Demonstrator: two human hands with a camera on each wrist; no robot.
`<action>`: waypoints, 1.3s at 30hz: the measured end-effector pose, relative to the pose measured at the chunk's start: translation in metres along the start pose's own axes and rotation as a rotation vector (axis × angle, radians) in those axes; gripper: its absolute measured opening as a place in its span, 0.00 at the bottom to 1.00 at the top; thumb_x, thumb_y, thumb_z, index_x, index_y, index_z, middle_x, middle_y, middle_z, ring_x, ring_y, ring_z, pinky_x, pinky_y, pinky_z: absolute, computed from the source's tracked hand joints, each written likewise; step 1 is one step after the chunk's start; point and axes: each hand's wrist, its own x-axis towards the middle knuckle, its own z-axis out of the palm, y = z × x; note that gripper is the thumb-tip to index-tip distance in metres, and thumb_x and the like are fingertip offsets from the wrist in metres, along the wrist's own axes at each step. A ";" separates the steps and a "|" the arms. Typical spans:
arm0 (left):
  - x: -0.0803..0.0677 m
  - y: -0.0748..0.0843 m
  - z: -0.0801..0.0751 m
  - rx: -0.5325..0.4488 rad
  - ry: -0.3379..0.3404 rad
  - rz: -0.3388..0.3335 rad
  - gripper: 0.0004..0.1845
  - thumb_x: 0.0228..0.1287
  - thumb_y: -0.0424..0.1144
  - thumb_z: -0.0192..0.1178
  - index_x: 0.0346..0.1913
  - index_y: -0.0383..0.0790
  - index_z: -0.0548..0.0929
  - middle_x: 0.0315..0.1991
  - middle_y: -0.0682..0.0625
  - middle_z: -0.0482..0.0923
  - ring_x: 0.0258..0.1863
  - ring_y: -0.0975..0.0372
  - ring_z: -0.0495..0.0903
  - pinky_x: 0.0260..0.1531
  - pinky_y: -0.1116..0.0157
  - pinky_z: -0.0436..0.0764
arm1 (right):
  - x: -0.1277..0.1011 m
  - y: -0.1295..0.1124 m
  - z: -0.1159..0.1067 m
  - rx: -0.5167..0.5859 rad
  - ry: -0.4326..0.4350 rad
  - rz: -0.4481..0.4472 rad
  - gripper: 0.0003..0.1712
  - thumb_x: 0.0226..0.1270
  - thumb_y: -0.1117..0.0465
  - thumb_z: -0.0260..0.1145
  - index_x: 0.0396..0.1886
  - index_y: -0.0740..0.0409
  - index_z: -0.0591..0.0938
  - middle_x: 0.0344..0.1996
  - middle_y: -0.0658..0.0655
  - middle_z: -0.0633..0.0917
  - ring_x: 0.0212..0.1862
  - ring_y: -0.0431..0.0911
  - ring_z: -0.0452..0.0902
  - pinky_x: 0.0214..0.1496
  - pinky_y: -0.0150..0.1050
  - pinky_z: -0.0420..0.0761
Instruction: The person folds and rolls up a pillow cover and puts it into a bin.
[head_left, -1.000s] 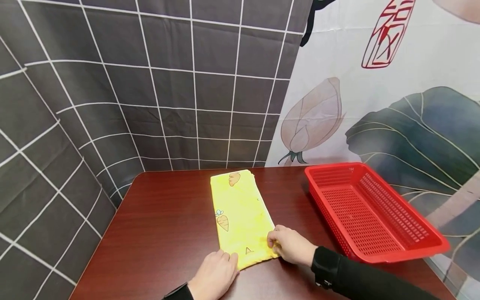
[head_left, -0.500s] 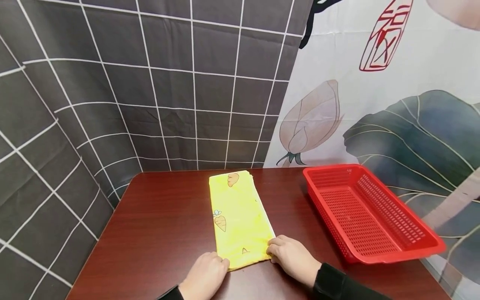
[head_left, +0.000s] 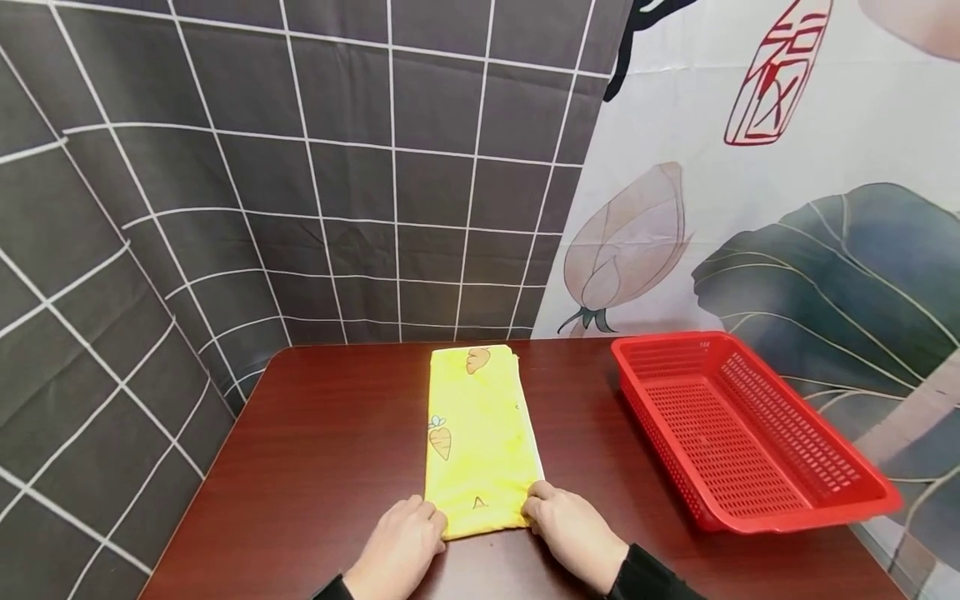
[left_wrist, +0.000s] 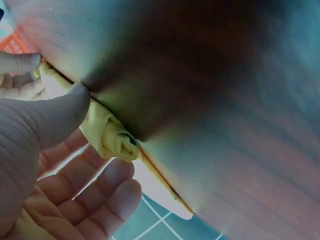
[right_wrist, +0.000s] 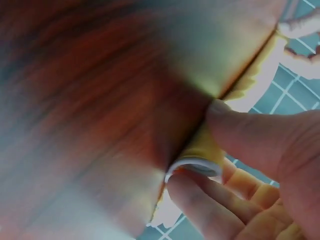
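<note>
A yellow cloth [head_left: 483, 433] printed with carrots lies on the table as a long folded strip, reaching from the hands toward the far edge. In the head view my left hand [head_left: 397, 542] holds its near left corner. My right hand [head_left: 573, 533] grips the near right corner. The left wrist view shows the near end of the cloth [left_wrist: 102, 127] bunched into a curl between thumb and fingers of the left hand [left_wrist: 25, 150]. Over in the right wrist view, the cloth [right_wrist: 202, 145] makes a rolled end with a pale edge, between thumb and fingers of the right hand [right_wrist: 300, 155].
A red perforated plastic basket [head_left: 705, 450] stands to the right on the dark reddish-brown table [head_left: 322, 450]. Behind the table hang a grey checked curtain [head_left: 337, 183] and a white sheet [head_left: 652, 108] with flower and leaf prints.
Both hands have shifted left with the near end of the cloth, so the strip now lies straighter. Its near edge looks more level. The basket stays in place.
</note>
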 end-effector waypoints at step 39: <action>0.011 -0.009 0.008 -0.160 -0.023 -0.128 0.07 0.55 0.39 0.77 0.27 0.49 0.87 0.25 0.58 0.81 0.29 0.62 0.75 0.30 0.64 0.72 | 0.007 -0.004 0.009 0.014 0.110 0.182 0.11 0.56 0.69 0.77 0.22 0.53 0.84 0.24 0.48 0.76 0.24 0.42 0.74 0.27 0.39 0.76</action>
